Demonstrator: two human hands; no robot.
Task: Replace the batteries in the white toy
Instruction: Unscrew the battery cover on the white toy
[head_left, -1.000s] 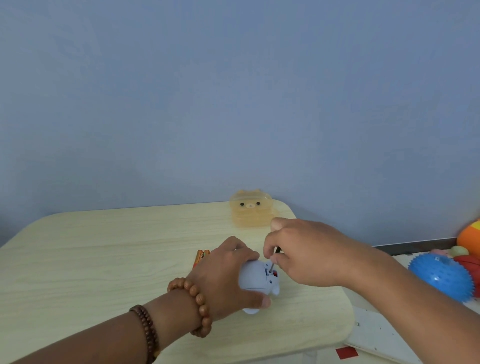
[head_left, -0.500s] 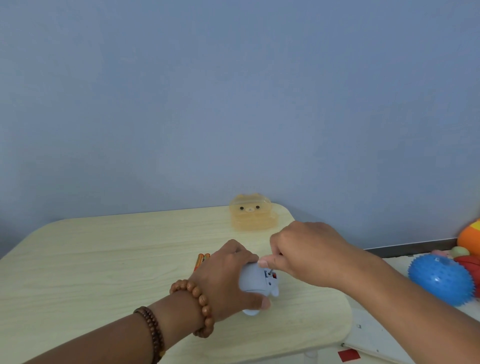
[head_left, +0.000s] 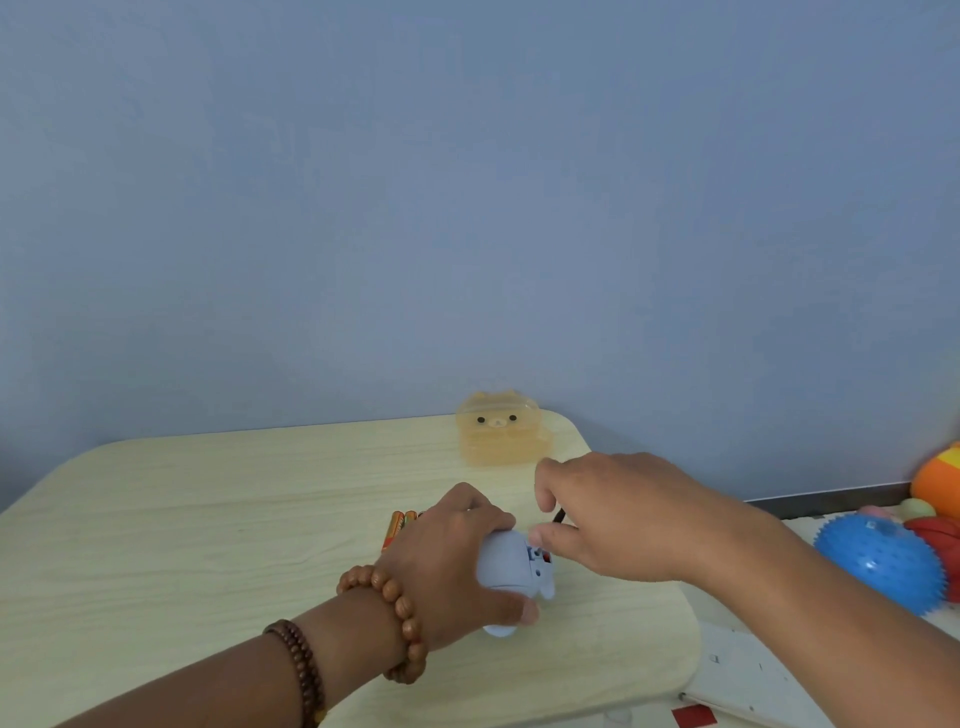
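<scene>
The white toy (head_left: 506, 569) lies on the pale wooden table (head_left: 208, 519) near its right front. My left hand (head_left: 447, 561) grips the toy from the left, thumb under it and fingers over its top. My right hand (head_left: 608, 519) pinches a small dark-handled screwdriver (head_left: 558, 517) whose tip sits at the toy's open underside, where a bit of red shows. Orange batteries (head_left: 399, 526) lie on the table just behind my left hand, partly hidden by it.
A translucent orange bear-faced box (head_left: 501, 436) stands at the table's far right corner. To the right, off the table, lie a blue spiky ball (head_left: 878, 561), an orange toy (head_left: 940, 478) and a white board (head_left: 748, 670). A blue wall rises behind.
My right hand has turned and shifted slightly over the toy's underside with the screwdriver, its fingers moving apart. My left hand keeps the toy in the same place.
</scene>
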